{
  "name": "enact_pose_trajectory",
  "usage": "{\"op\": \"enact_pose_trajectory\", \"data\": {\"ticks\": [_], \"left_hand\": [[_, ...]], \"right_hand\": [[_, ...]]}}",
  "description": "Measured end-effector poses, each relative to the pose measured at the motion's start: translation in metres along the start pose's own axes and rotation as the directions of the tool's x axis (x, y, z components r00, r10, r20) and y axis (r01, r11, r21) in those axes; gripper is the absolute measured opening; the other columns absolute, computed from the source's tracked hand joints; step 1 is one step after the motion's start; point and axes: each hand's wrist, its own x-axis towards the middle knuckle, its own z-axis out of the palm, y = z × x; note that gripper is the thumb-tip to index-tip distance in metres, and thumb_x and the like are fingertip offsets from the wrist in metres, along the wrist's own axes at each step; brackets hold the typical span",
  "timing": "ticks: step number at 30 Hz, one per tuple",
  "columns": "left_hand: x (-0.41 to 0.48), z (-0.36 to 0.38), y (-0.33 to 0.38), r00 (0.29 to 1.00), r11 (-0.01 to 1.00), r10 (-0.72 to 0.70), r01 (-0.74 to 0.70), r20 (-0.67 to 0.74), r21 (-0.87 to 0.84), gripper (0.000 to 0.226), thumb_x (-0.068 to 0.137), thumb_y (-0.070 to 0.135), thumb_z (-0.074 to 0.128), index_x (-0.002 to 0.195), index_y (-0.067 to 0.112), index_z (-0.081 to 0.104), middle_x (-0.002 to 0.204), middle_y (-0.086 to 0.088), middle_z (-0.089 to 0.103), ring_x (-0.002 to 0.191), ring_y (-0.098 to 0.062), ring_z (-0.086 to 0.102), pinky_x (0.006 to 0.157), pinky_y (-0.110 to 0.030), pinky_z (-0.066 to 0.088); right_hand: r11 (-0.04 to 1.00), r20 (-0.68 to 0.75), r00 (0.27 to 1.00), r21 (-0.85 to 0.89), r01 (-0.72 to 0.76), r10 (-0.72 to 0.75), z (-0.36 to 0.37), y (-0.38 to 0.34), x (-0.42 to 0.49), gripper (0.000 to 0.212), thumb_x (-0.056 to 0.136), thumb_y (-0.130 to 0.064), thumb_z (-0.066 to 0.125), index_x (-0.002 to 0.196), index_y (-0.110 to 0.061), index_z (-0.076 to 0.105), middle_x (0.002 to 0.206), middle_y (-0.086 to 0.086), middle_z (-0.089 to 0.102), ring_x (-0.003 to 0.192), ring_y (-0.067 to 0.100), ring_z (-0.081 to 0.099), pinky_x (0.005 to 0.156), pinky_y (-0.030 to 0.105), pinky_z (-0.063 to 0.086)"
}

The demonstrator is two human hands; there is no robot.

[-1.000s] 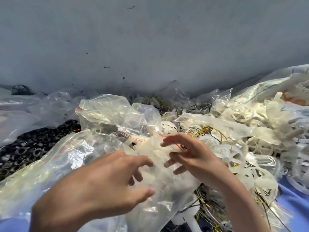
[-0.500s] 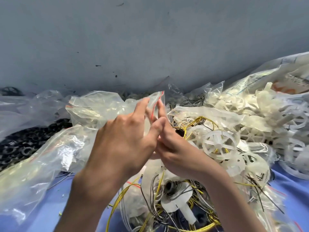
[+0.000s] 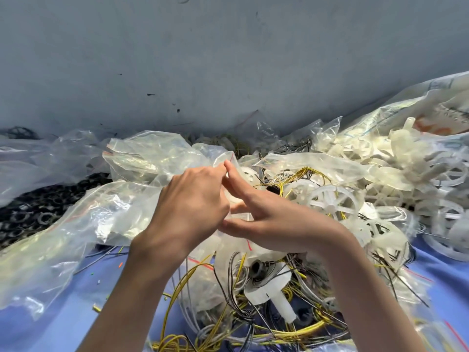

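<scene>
The left hand (image 3: 189,207) is knuckles-up with its fingers curled in, and the fingertips nip the top edge of a small clear bag (image 3: 223,158). The right hand (image 3: 275,224) meets it from the other side, fingers stretched fairly straight and spread apart. Its uppermost finger is laid up against that same edge, so the two hands touch right at the bag's lip. The bag stands up just above both sets of fingertips, a thin red line running along its rim. More clear film with a red stripe shows under the right palm, though I cannot tell if it is the same bag. Directly below the hands a white spool (image 3: 269,288) with a stubby shaft lies in a tangle of yellow wires (image 3: 177,283) and black ones on the blue cloth (image 3: 63,301). To the right is a heap of white spoked wheels (image 3: 332,201). To the left lies a big crumpled plastic sheet (image 3: 76,224), with black rings (image 3: 33,207) beyond it. A grey wall (image 3: 228,59) rises behind everything.
</scene>
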Motion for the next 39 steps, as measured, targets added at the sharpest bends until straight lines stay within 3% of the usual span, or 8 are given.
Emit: {"op": "enact_pose_trajectory", "data": {"ticks": [4,9,12,16,21,26,30,39], "left_hand": [[-0.002,0.001,0.006,1.0,0.999,-0.002,0.003,-0.011,0.039,0.01,0.086,0.019,0.046,0.095,0.021,0.042,0.097,-0.002,0.047,0.091,-0.031,0.055,0.068,-0.035,0.036],[-0.004,0.007,-0.003,0.998,0.99,0.023,-0.015,-0.058,0.14,0.055,0.081,0.017,0.047,0.135,0.026,0.038,0.107,0.002,0.046,0.086,-0.028,0.058,0.065,-0.033,0.038],[-0.001,0.004,-0.008,0.992,0.997,0.037,-0.028,-0.119,0.078,0.057,0.083,0.01,0.048,0.134,0.035,0.047,0.105,0.004,0.055,0.091,-0.024,0.059,0.073,-0.037,0.048],[0.003,0.01,-0.009,0.984,0.998,0.05,-0.044,-0.169,0.034,0.035,0.086,0.008,0.053,0.107,0.03,0.069,0.107,0.007,0.064,0.096,-0.018,0.06,0.083,-0.031,0.043],[0.001,0.015,-0.005,0.994,0.996,0.082,-0.081,-0.072,0.029,0.042,0.079,0.035,0.06,0.121,0.031,0.058,0.113,0.01,0.061,0.098,-0.019,0.06,0.082,-0.035,0.048],[-0.004,0.012,-0.001,0.997,0.997,0.071,-0.07,-0.031,0.028,0.049,0.075,0.024,0.056,0.123,0.031,0.051,0.108,0.013,0.059,0.094,-0.022,0.059,0.079,-0.036,0.05],[-0.005,0.011,0.001,0.997,0.997,0.077,-0.077,-0.03,-0.012,0.054,0.071,0.018,0.055,0.123,0.032,0.052,0.089,0.02,0.053,0.084,-0.017,0.057,0.073,-0.032,0.048],[-0.007,0.008,0.008,0.992,0.99,0.111,-0.115,-0.06,-0.085,0.054,0.068,0.031,0.046,0.121,0.036,0.055,0.112,0.021,0.062,0.09,-0.009,0.059,0.076,-0.027,0.044]], "right_hand": [[1.0,0.005,1.0,0.027,0.007,-0.007,-0.014,0.0,-0.012,0.078,0.092,-0.038,0.057,0.151,-0.038,0.005,0.154,-0.015,0.028,0.124,0.003,0.051,0.104,0.032,0.044],[0.988,0.029,0.99,0.065,-0.138,0.136,-0.042,0.02,-0.034,0.069,0.069,-0.059,0.062,0.134,-0.051,0.039,0.13,-0.02,0.056,0.107,-0.008,0.059,0.097,0.029,0.051],[0.968,-0.085,0.965,0.036,-0.247,0.249,-0.059,0.037,-0.045,0.065,0.065,-0.056,0.07,0.122,-0.058,0.04,0.125,-0.025,0.056,0.11,-0.01,0.055,0.097,0.023,0.048],[0.88,-0.311,0.879,-0.198,-0.432,0.362,-0.068,0.055,-0.052,0.077,0.071,-0.038,0.079,0.139,-0.037,0.043,0.144,-0.012,0.042,0.127,0.005,0.04,0.097,0.022,0.033],[0.828,-0.428,0.799,-0.176,-0.533,0.423,-0.072,0.06,-0.053,0.075,0.07,-0.031,0.081,0.137,-0.028,0.047,0.146,-0.003,0.039,0.12,0.015,0.044,0.089,0.025,0.034],[0.746,-0.46,0.714,-0.151,-0.649,0.528,-0.07,0.064,-0.051,0.067,0.076,-0.043,0.075,0.134,-0.025,0.047,0.14,0.005,0.046,0.116,0.019,0.048,0.085,0.029,0.036],[0.766,-0.457,0.734,-0.158,-0.623,0.503,-0.067,0.066,-0.049,0.026,0.088,-0.036,0.064,0.109,-0.024,0.054,0.121,0.006,0.057,0.08,0.009,0.051,0.059,0.023,0.033],[0.911,-0.698,0.646,0.023,-0.412,0.309,-0.072,0.047,-0.044,0.022,0.094,-0.041,0.051,0.098,-0.02,0.045,0.098,0.005,0.055,0.086,0.025,0.059,0.072,0.036,0.045]]}}
